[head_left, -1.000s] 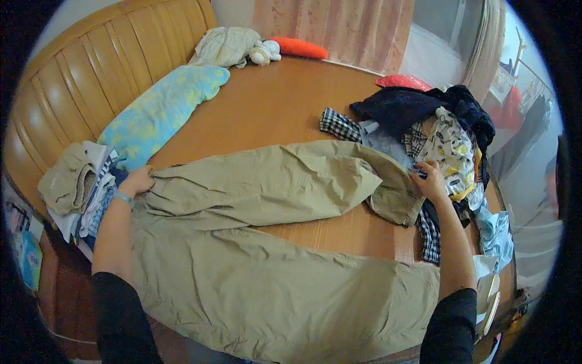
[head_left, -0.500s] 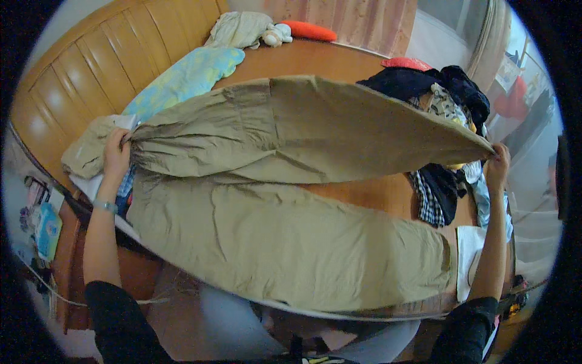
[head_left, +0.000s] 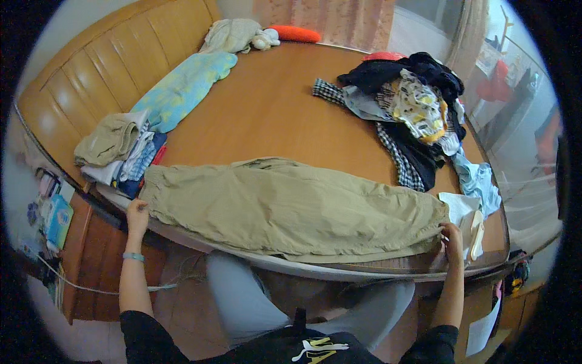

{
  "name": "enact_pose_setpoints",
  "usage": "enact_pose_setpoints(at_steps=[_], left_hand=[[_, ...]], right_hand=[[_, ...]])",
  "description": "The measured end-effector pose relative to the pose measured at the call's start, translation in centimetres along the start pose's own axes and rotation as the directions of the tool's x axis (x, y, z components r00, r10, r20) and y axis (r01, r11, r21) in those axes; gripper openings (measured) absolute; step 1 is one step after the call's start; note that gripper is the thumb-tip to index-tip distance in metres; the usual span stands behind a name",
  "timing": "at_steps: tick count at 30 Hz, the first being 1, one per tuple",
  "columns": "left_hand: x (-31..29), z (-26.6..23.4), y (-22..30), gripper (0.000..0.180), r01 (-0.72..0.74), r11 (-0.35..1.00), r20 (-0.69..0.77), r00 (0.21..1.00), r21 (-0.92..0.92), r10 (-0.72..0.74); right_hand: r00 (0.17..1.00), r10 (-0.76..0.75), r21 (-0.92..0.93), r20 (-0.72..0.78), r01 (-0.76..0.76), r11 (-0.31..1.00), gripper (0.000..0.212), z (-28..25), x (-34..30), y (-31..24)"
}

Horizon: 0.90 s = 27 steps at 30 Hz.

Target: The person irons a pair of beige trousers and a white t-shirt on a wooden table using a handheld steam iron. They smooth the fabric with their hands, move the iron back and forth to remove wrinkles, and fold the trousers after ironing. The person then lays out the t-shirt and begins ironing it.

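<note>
Khaki trousers (head_left: 291, 206), folded lengthwise with one leg over the other, lie across the near edge of the bed, gathered waistband to the left and hems to the right. My left hand (head_left: 137, 215) is closed at the near corner of the waistband. At the near corner of the hems, my right hand (head_left: 451, 238) pinches the cloth between thumb and fingers. Just beyond my left hand stands a stack of folded clothes (head_left: 124, 151) with a khaki piece on top. Beside my right hand lies a white cloth (head_left: 462, 212) with a cream-coloured item (head_left: 477, 233) on it.
A heap of loose clothes (head_left: 418, 109) covers the far right of the wooden bed surface (head_left: 260, 109). Light-blue garments (head_left: 476, 182) lie at its right edge. Along the headboard (head_left: 115, 67) stretches a blue-yellow cloth (head_left: 185, 88). A red cushion (head_left: 295, 33) lies at the back.
The raised trouser leg has come down onto the other leg. Both hands have lowered toward the near bed edge, still at the trousers' ends. The clothes behind are uncovered.
</note>
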<state>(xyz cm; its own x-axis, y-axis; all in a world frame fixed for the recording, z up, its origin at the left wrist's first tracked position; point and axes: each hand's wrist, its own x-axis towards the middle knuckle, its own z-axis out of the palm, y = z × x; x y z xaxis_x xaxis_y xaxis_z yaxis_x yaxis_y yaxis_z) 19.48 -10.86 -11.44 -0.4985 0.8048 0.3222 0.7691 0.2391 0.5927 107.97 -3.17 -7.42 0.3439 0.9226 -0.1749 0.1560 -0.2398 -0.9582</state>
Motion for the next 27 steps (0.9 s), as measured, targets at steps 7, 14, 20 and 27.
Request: enact_pose_setpoints(at_steps=[7, 14, 20, 27], left_hand=[[1.8, 1.0, 2.9, 0.039, 0.280, 0.859, 0.115, 0.960, -0.429, -0.256], [2.3, 1.1, 6.9, 0.045, 0.155, 0.978, -0.149, 0.980, 0.143, -0.134], [-1.1, 6.5, 13.6, 0.048, -0.447, 0.858, 0.252, 0.887, 0.254, 0.387], [-3.5, 7.3, 17.4, 0.058, -0.351, 0.829, 0.511, 0.854, 0.436, 0.093]], right_hand=[[0.834, -0.477, -0.392, -0.277, 0.355, 0.849, 0.014, 0.1, 3.3, -0.3], [0.971, -0.175, -0.598, -0.165, 0.043, 0.801, 0.023, 1.6, -2.1, -2.8], [0.902, -0.401, -0.372, -0.159, 0.322, 0.871, 0.020, 3.0, 0.0, -1.8], [0.920, -0.374, -0.826, -0.116, 0.120, 0.551, 0.062, 1.9, 0.2, -1.0]])
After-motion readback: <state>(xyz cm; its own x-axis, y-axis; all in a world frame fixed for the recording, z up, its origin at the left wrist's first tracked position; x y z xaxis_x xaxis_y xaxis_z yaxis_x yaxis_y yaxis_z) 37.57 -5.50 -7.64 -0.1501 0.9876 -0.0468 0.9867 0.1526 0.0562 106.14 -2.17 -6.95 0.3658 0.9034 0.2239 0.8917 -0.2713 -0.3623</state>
